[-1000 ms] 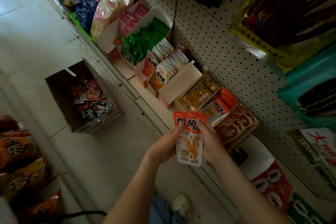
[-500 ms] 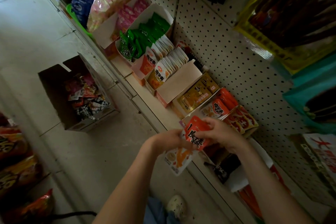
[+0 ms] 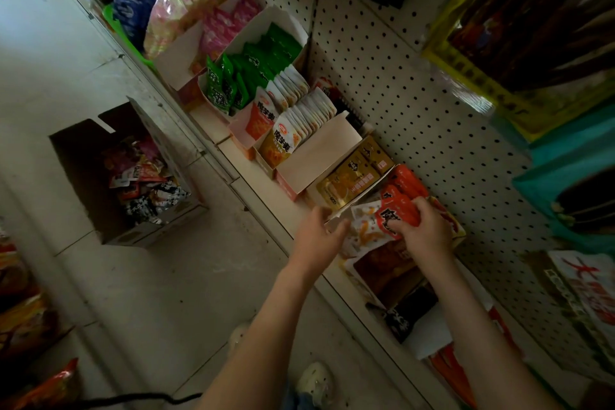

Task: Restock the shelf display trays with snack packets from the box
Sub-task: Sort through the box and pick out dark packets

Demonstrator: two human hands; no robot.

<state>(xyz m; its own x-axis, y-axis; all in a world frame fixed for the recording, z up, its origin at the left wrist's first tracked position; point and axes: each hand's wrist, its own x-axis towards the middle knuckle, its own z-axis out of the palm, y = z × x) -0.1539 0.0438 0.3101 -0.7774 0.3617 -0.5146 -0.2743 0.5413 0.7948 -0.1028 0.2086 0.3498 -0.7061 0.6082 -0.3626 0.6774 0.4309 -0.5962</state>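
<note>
My right hand [image 3: 424, 230] grips red-and-white snack packets [image 3: 382, 221] and has them down in a display tray [image 3: 334, 221] on the shelf, in front of a row of the same red packets [image 3: 407, 181]. My left hand [image 3: 321, 236] holds the near front corner of that tray, fingers curled on its cardboard edge. The brown cardboard box [image 3: 83, 173] stands open on the floor to the left, with mixed snack packets [image 3: 143, 183] inside.
Further along the shelf stand trays of gold packets [image 3: 352, 176], orange-white packets [image 3: 293, 116], green packets [image 3: 246, 73] and pink packets [image 3: 223, 27]. A pegboard wall [image 3: 399, 83] backs the shelf. Bagged snacks hang at the left edge [image 3: 20, 309]. My shoe [image 3: 316, 383] is on the floor below.
Both hands moved up and forward from in front of the shelf to the tray. The packets went from held upright in the air to pushed into the tray; my left hand shifted to the tray's corner.
</note>
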